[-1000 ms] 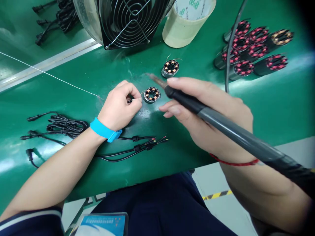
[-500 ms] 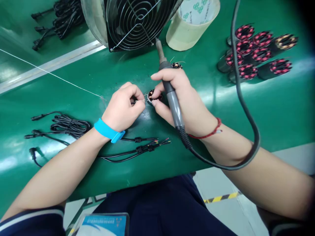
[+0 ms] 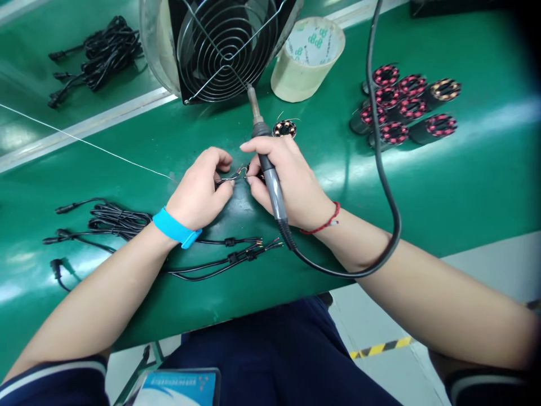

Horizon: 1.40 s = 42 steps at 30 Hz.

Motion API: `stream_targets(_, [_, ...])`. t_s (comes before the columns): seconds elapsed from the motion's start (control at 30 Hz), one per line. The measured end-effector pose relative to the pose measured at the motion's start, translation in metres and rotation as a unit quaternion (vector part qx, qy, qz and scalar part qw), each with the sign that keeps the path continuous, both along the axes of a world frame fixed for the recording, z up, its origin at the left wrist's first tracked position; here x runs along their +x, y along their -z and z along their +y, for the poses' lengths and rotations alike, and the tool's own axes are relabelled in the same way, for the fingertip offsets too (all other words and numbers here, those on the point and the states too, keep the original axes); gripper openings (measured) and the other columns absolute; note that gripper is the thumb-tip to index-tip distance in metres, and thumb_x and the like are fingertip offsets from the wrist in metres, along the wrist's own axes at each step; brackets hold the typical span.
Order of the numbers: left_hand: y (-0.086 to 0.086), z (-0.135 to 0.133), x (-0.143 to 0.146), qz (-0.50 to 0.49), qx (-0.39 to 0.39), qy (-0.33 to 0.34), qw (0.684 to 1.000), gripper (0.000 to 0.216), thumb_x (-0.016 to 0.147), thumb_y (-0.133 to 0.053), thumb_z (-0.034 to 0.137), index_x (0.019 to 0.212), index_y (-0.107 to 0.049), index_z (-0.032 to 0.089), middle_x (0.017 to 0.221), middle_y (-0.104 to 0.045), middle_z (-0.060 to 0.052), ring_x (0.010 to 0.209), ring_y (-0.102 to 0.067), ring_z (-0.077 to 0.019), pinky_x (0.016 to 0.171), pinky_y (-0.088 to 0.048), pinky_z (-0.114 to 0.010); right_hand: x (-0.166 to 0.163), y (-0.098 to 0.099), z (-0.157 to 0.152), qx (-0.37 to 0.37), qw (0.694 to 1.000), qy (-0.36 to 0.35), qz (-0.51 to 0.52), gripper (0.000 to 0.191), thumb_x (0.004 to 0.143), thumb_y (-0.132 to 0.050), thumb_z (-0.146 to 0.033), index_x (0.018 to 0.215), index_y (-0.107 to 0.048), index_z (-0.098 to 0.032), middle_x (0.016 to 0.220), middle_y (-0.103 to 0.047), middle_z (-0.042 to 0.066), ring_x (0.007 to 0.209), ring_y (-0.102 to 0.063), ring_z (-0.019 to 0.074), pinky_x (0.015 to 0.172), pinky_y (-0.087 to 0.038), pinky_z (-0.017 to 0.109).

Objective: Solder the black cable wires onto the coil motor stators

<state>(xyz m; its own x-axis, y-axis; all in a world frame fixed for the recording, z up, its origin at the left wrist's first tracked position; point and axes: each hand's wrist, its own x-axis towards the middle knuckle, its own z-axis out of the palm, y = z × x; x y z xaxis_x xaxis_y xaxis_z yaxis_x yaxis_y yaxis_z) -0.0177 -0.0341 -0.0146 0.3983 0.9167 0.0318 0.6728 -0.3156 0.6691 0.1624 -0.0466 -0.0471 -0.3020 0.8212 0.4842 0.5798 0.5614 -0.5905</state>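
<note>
Apparently, the left hand (image 3: pixel 198 183) loosely pinches a cable (image 3: pixel 229 179), likely limp, while the right hand (image 3: pixel 296 180) holds a soldering iron (image 3: pixel 274 189) above a mostly hidden coil (image 3: pixel 261 177), probably light, fine-wired, best taken by its rim.

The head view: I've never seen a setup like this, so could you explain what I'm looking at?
There is no machine arm here: these are a person's bare hands, filmed by a camera worn on the head, looking forward and down. The right hand holds a soldering iron close over a small copper-wound stator, mostly hidden. The left hand holds thin wires. On the green table lie black cables; farther off are a fan, a tape roll and, to the right, mostly red-wound stators.
</note>
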Motion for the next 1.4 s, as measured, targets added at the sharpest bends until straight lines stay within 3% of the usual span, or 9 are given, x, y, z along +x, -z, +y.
stream_targets(0.1, [-0.006, 0.002, -0.002, 0.077, 0.013, 0.013, 0.997, 0.009, 0.079, -0.053, 0.019, 0.082, -0.061, 0.015, 0.085, -0.06, -0.005, 0.077, -0.052, -0.0154, 0.075, -0.043, -0.032, 0.0, 0.001, 0.0, -0.009, 1.0, 0.003, 0.019, 0.046, 0.078, -0.05, -0.013, 0.122, -0.045, -0.026, 0.089, -0.065, 0.001, 0.092, -0.059, 0.0227, 0.091, -0.049, 0.044])
stream_targets(0.17, [-0.01, 0.003, -0.003, 0.082, -0.018, 0.001, 0.996, 0.013, 0.081, -0.053, 0.024, 0.074, -0.059, 0.016, 0.076, -0.058, -0.003, 0.074, -0.051, -0.0158, 0.072, -0.041, -0.031, 0.0, 0.003, 0.001, -0.022, 0.999, -0.002, 0.025, 0.052, 0.075, -0.051, -0.014, 0.125, -0.044, -0.026, 0.099, -0.066, 0.003, 0.098, -0.059, 0.0236, 0.093, -0.048, 0.045])
stream_targets(0.33, [-0.018, 0.008, -0.001, -0.086, -0.199, -0.076, 0.973, 0.011, 0.073, -0.06, 0.026, 0.068, -0.056, 0.017, 0.061, -0.054, 0.003, 0.054, -0.041, -0.0087, 0.054, -0.033, -0.024, -0.002, 0.003, 0.001, -0.051, 0.999, 0.001, 0.015, 0.049, 0.074, -0.053, -0.015, 0.122, -0.046, -0.024, 0.099, -0.066, 0.005, 0.097, -0.059, 0.0243, 0.092, -0.049, 0.045])
stream_targets(0.47, [-0.022, 0.009, -0.001, -0.181, -0.262, -0.146, 0.936, 0.013, 0.069, -0.063, 0.024, 0.06, -0.055, 0.016, 0.055, -0.051, 0.004, 0.046, -0.035, -0.0056, 0.048, -0.027, -0.023, -0.002, -0.002, -0.001, -0.048, 0.998, -0.025, 0.011, 0.051, 0.073, -0.053, -0.014, 0.122, -0.046, -0.022, 0.095, -0.065, 0.004, 0.094, -0.058, 0.0238, 0.091, -0.048, 0.044])
stream_targets(0.9, [-0.015, 0.005, 0.0, -0.121, -0.214, -0.169, 0.955, 0.017, 0.063, -0.077, 0.029, 0.068, -0.07, 0.014, 0.07, -0.069, -0.001, 0.066, -0.056, -0.0109, 0.067, -0.044, -0.025, 0.002, -0.001, 0.002, -0.048, 0.997, -0.066, 0.018, 0.055, 0.075, -0.055, -0.014, 0.128, -0.043, -0.021, 0.104, -0.067, 0.005, 0.098, -0.057, 0.0231, 0.093, -0.047, 0.044])
stream_targets(1.07, [-0.012, 0.006, -0.001, -0.121, -0.21, -0.163, 0.956, 0.02, 0.064, -0.077, 0.033, 0.068, -0.071, 0.014, 0.07, -0.069, -0.002, 0.066, -0.055, -0.0114, 0.066, -0.044, -0.025, 0.0, -0.001, 0.001, -0.042, 0.997, -0.052, 0.028, 0.054, 0.075, -0.052, -0.013, 0.127, -0.043, -0.021, 0.102, -0.066, 0.004, 0.099, -0.058, 0.0228, 0.094, -0.047, 0.045])
stream_targets(1.23, [-0.008, 0.008, -0.003, -0.162, -0.232, -0.146, 0.948, 0.024, 0.067, -0.075, 0.039, 0.07, -0.072, 0.015, 0.065, -0.067, 0.0, 0.058, -0.05, -0.0084, 0.06, -0.04, -0.023, -0.002, -0.003, 0.001, -0.045, 0.998, -0.007, 0.047, 0.046, 0.077, -0.051, -0.011, 0.121, -0.046, -0.022, 0.087, -0.065, 0.001, 0.09, -0.058, 0.0212, 0.09, -0.048, 0.042])
stream_targets(1.4, [-0.012, 0.006, 0.0, -0.154, -0.24, -0.141, 0.948, 0.017, 0.065, -0.073, 0.032, 0.065, -0.069, 0.015, 0.056, -0.06, 0.002, 0.049, -0.042, -0.0063, 0.051, -0.035, -0.022, -0.004, 0.003, 0.003, -0.048, 0.997, -0.013, 0.063, 0.044, 0.079, -0.05, -0.011, 0.121, -0.046, -0.024, 0.084, -0.065, 0.0, 0.089, -0.059, 0.0207, 0.091, -0.048, 0.044])
